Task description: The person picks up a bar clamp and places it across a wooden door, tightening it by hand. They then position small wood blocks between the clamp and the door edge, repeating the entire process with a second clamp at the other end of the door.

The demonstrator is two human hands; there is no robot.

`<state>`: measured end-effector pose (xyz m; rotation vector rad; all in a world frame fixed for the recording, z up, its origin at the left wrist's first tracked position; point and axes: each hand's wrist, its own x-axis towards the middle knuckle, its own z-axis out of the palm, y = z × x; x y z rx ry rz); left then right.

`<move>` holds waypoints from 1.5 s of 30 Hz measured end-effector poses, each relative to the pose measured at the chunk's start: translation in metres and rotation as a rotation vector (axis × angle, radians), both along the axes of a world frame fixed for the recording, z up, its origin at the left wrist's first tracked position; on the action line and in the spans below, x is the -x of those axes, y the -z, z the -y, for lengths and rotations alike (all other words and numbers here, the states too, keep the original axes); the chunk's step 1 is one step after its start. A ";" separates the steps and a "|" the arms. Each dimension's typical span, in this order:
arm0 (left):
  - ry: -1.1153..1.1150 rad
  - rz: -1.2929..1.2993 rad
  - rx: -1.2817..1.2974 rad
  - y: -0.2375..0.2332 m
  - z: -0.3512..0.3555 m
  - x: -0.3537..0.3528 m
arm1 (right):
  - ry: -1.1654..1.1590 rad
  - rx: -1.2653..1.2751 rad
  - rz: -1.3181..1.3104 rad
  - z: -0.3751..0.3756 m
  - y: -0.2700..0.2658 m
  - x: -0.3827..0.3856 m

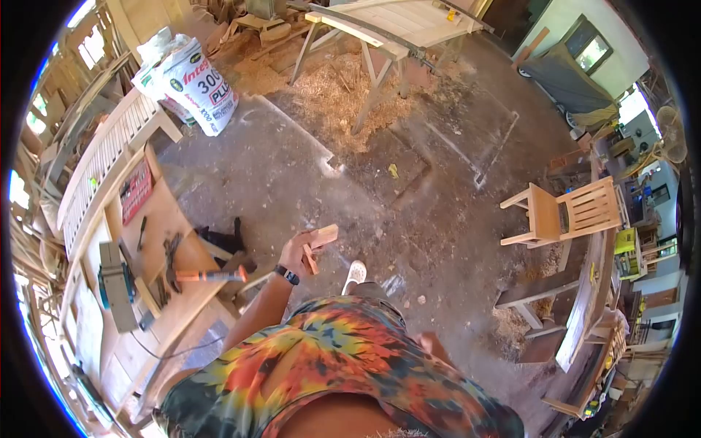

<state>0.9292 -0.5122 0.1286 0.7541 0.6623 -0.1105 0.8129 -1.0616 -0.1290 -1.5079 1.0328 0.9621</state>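
My left hand [298, 252] is closed around small wood pieces [323, 236], held out over the floor at the centre. One piece is a pale block and another is a thinner, orange-brown strip. A dark watch [287, 274] is on that wrist. My right hand [432, 345] hangs low beside the tie-dye shirt [321, 343]; it is small and mostly hidden by the shirt, so its fingers cannot be made out. A white shoe [355, 273] shows below me on the floor.
On the left, a workbench [182, 212] holds a power tool [115, 281], a red case [136, 191] and hand tools. White sacks [201, 87] stand at the upper left. Ahead is a trestle table [387, 44] over shavings. A wooden chair [544, 213] stands at right.
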 end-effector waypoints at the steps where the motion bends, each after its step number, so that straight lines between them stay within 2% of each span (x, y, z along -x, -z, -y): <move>1: 0.003 -0.009 -0.005 0.003 -0.008 -0.026 | -0.062 0.056 0.113 -0.014 -0.017 -0.062; 2: -0.026 -0.022 -0.013 -0.003 -0.015 -0.052 | -0.126 0.122 0.223 -0.038 -0.053 -0.129; 3: -0.059 -0.037 -0.016 -0.008 -0.021 -0.075 | -0.352 0.139 0.337 -0.045 -0.053 -0.192; 4: -0.063 -0.043 -0.014 -0.016 -0.028 -0.097 | -1.200 0.316 0.476 -0.045 -0.054 -0.263; 5: -0.093 0.009 -0.042 -0.026 -0.039 -0.118 | -1.856 0.556 0.998 -0.061 -0.074 -0.321; 6: -0.119 0.062 -0.072 -0.029 -0.052 -0.140 | -1.717 0.695 0.950 -0.085 -0.093 -0.369; 7: -0.112 0.059 -0.074 -0.024 -0.067 -0.161 | -1.785 0.779 0.862 -0.097 -0.074 -0.429; 9: -0.155 0.081 -0.124 -0.007 -0.112 -0.229 | -1.029 0.297 0.904 -0.124 -0.045 -0.552; 10: -0.171 0.082 -0.122 -0.002 -0.127 -0.252 | -1.019 0.300 0.897 -0.146 -0.052 -0.583; 12: -0.197 0.060 -0.096 0.019 -0.160 -0.296 | -0.703 0.240 0.528 -0.198 -0.083 -0.626; 13: -0.232 0.034 -0.071 0.029 -0.178 -0.318 | -0.693 0.242 0.513 -0.216 -0.086 -0.636; 15: -0.184 0.026 -0.004 0.044 -0.219 -0.368 | -1.320 0.658 0.919 -0.250 -0.099 -0.658; 16: -0.146 0.019 0.064 0.041 -0.233 -0.389 | -1.315 0.654 0.895 -0.267 -0.111 -0.663; 18: -0.101 0.040 0.085 0.023 -0.262 -0.442 | -1.188 0.548 0.724 -0.304 -0.139 -0.688; 21: -0.024 0.069 0.081 0.004 -0.304 -0.535 | -1.049 0.052 0.950 -0.253 -0.002 -0.742; 23: 0.021 0.068 0.053 0.000 -0.335 -0.602 | -0.856 0.358 0.836 -0.314 -0.116 -0.776; 24: 0.034 0.046 -0.008 -0.001 -0.348 -0.637 | -0.742 0.484 0.770 -0.354 -0.190 -0.793; 28: 0.095 0.017 -0.190 0.011 -0.390 -0.764 | -0.591 0.598 0.790 -0.398 -0.252 -0.895; 30: 0.118 0.013 -0.193 0.014 -0.396 -0.821 | -0.563 0.628 0.900 -0.395 -0.236 -0.959; 32: 0.130 0.033 -0.196 0.006 -0.397 -0.872 | -0.502 0.659 0.915 -0.413 -0.256 -1.022; 33: 0.123 0.013 -0.206 0.004 -0.396 -0.895 | -0.510 0.639 0.903 -0.416 -0.249 -1.053; 35: 0.093 -0.016 -0.122 0.000 -0.397 -0.934 | -0.509 0.752 0.942 -0.416 -0.236 -1.111; 36: 0.059 -0.034 -0.118 0.005 -0.403 -0.950 | -0.534 0.717 0.946 -0.417 -0.229 -1.132; 38: 0.018 -0.005 -0.178 -0.001 -0.413 -0.985 | -0.434 0.644 0.968 -0.422 -0.216 -1.188; 40: -0.028 0.008 -0.222 -0.002 -0.443 -1.008 | -0.508 0.705 0.970 -0.434 -0.222 -1.223; 42: -0.023 -0.043 -0.291 0.005 -0.476 -1.036 | -0.595 0.694 0.941 -0.428 -0.197 -1.252; 44: -0.090 -0.091 -0.347 -0.005 -0.506 -1.068 | -0.512 0.623 0.865 -0.437 -0.199 -1.265; 45: -0.131 -0.135 -0.403 -0.010 -0.521 -1.084 | -0.510 0.672 0.855 -0.436 -0.193 -1.269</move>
